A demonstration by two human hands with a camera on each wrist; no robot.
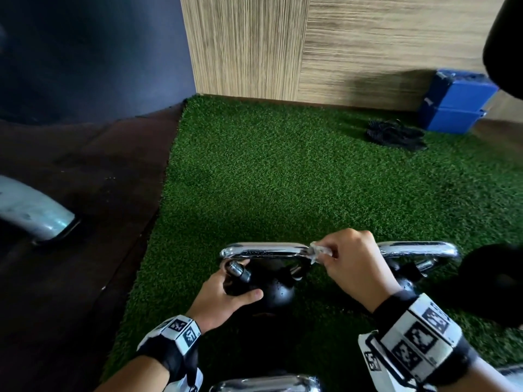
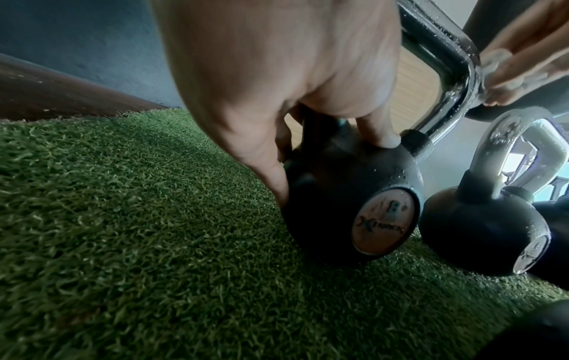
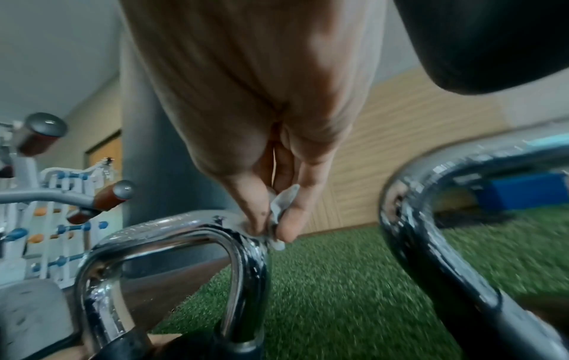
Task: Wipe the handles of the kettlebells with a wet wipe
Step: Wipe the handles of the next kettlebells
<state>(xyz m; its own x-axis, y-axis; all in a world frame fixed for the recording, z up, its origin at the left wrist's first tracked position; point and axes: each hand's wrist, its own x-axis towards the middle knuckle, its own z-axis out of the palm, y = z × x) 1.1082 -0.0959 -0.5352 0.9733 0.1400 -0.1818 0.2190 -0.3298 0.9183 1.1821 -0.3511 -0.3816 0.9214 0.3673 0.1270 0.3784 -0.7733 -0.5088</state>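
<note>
A black kettlebell (image 1: pixel 278 292) (image 2: pixel 348 209) with a chrome handle (image 1: pixel 263 248) (image 3: pixel 172 233) stands on green turf. My left hand (image 1: pixel 226 295) (image 2: pixel 277 97) grips its round body, thumb on the near side. My right hand (image 1: pixel 353 264) (image 3: pixel 261 121) pinches a small crumpled wet wipe (image 1: pixel 319 251) (image 3: pixel 281 204) and presses it on the handle's right corner. A second kettlebell's chrome handle (image 1: pixel 418 248) (image 3: pixel 431 194) lies just right of my right hand; its black body (image 2: pixel 483 231) shows in the left wrist view. A third chrome handle (image 1: pixel 266 384) sits at the bottom edge.
Green turf (image 1: pixel 283 171) spreads ahead to a wood-panelled wall (image 1: pixel 311 46). Blue blocks (image 1: pixel 455 106) and a black coiled rope (image 1: pixel 393 134) lie at the far right. Dark flooring (image 1: pixel 85 193) and a grey machine foot (image 1: pixel 36 213) are on the left. Something black (image 1: pixel 492 281) sits at the right.
</note>
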